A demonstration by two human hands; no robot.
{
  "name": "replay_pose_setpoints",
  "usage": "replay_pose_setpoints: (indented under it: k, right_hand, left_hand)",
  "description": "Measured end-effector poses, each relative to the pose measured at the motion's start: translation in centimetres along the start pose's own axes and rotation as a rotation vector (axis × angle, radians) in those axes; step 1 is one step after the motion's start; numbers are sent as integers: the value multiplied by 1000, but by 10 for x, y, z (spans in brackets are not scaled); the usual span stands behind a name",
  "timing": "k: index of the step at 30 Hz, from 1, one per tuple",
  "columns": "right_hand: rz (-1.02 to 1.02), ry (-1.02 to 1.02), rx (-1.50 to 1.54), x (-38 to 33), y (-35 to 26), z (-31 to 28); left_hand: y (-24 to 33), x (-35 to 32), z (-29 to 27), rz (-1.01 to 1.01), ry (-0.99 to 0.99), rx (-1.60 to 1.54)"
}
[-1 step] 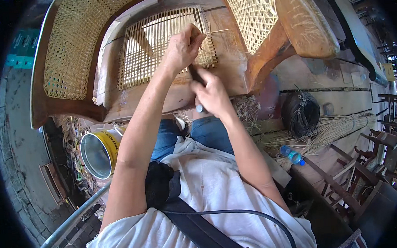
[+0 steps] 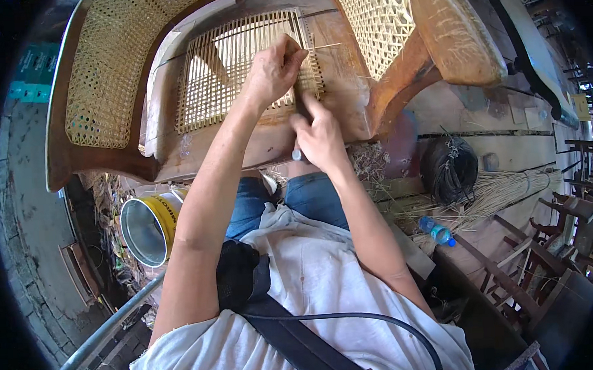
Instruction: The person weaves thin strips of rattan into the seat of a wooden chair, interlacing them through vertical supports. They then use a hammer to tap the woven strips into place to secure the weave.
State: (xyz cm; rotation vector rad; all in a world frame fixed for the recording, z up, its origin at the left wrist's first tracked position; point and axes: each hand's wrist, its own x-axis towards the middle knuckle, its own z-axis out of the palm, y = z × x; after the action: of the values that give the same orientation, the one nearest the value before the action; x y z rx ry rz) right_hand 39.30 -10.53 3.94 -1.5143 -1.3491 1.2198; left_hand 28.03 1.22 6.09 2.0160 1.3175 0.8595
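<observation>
A wooden armchair with a half-woven cane seat (image 2: 206, 83) stands in front of me. My left hand (image 2: 273, 68) is closed in a pinch over the right part of the seat weave; what its fingertips hold is hidden. Just below it, my right hand (image 2: 319, 136) grips a dark hammer-like tool (image 2: 297, 154). The tool's pale round end points toward me, and its far end is blurred under my left hand, near the seat's wooden front rail (image 2: 242, 144). A loose cane strand (image 2: 329, 46) sticks out over the seat's right side.
A yellow metal bucket (image 2: 143, 231) lies tipped at the left. To the right are a black coil (image 2: 449, 168), a bundle of cane strips (image 2: 515, 187) and a plastic bottle (image 2: 437, 232). Wooden chair frames (image 2: 532, 267) crowd the far right.
My right hand and its tool have shifted slightly to the right, and the tool's pale end has risen a little. My left hand has stayed put.
</observation>
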Motion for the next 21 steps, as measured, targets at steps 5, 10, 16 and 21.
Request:
replay_pose_setpoints:
  k: [5, 10, 16, 21]
  right_hand:
    - [-97, 33, -89, -11, -10, 5]
    - [49, -45, -88, -8, -19, 6]
    - [-70, 117, -85, 3, -1, 1]
    - [-60, -20, -38, -24, -10, -1]
  left_hand:
    - [8, 5, -7, 59, 79, -2]
    - [-5, 14, 5, 28, 48, 55]
    - [-4, 10, 8, 117, 122, -60]
    - [12, -8, -7, 8, 42, -15]
